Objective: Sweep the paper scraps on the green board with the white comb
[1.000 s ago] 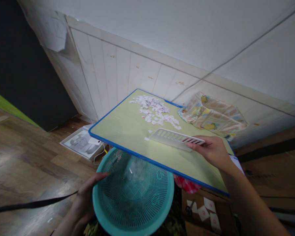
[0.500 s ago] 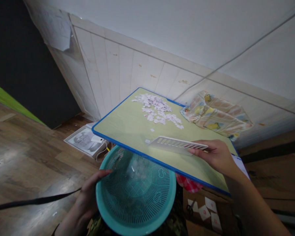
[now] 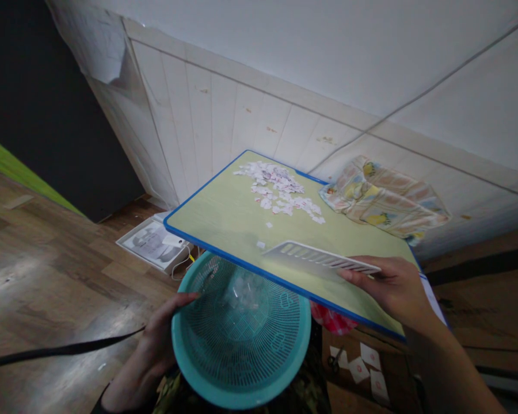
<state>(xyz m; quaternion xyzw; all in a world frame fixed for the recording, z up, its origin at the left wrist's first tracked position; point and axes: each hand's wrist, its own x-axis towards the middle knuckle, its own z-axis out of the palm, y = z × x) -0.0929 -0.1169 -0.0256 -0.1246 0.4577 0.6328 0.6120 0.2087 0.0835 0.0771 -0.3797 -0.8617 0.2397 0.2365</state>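
Observation:
My left hand (image 3: 162, 330) grips the left rim of a teal plastic basket (image 3: 242, 397), its thumb over the edge. Clear plastic pieces (image 3: 243, 292) lie inside the basket, which sits under the front edge of a yellow-green table (image 3: 211, 215) with a blue border. In my right hand (image 3: 388, 284) is a white slotted plastic piece (image 3: 315, 256), pinched at its right end and held low over the tabletop. Two small pale bits (image 3: 261, 245) lie near its left tip. Farther back is a spread pile of small white paper pieces (image 3: 276, 181).
A patterned cloth (image 3: 380, 201) rests at the table's back right, against the wall. White cards (image 3: 358, 370) and black scissors (image 3: 334, 361) lie below the table at the right. An open white box (image 3: 155, 244) is on the floor at the left.
My right hand and the slotted piece have moved slightly right. The small bit near its left tip now stands apart from it. The view has shifted a little.

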